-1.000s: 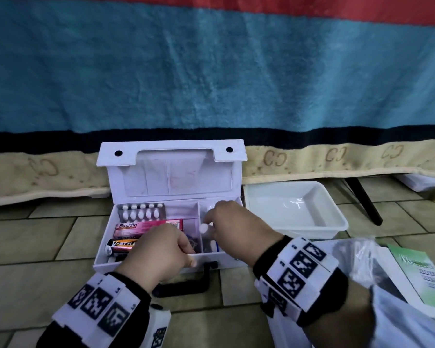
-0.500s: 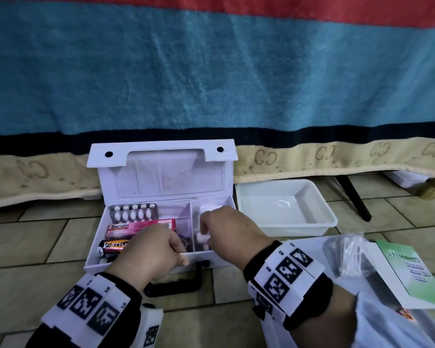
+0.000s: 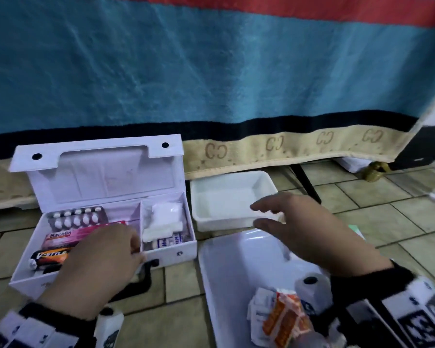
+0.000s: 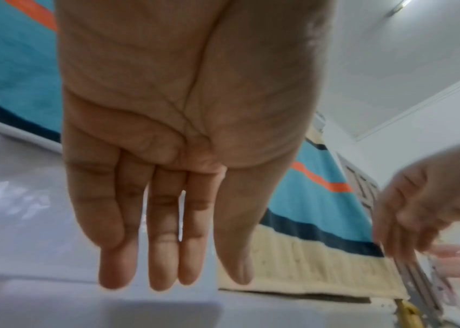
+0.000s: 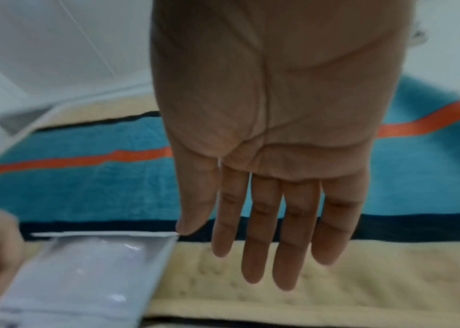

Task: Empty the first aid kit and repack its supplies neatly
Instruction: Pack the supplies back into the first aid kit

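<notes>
The white first aid kit [image 3: 93,177] stands open on the tiled floor at the left, lid upright. Its left compartment holds a blister pack of white pills [image 3: 77,218], a pink Bacidin box [image 3: 65,237] and a dark V-style tube [image 3: 49,256]. White gauze [image 3: 165,217] and a small blue-lettered item [image 3: 167,242] lie in the right compartment. My left hand [image 3: 126,247] rests over the kit's front edge; the left wrist view shows this left hand [image 4: 172,255] with straight fingers, holding nothing. My right hand [image 3: 264,217] hovers open and holds nothing between the two trays; the right wrist view shows this right hand [image 5: 265,244] flat.
A small white tray [image 3: 261,179] sits right of the kit, under a hanging blue, black and beige blanket [image 3: 211,71]. A larger white tray [image 3: 226,272] in front holds orange packets [image 3: 284,320] and a white roll [image 3: 312,290]. A dark leg [image 3: 307,182] stands behind.
My right hand has come out of the kit's right compartment and moved right, now open above the trays. The left hand stays at the kit's front edge. The view has shifted right.
</notes>
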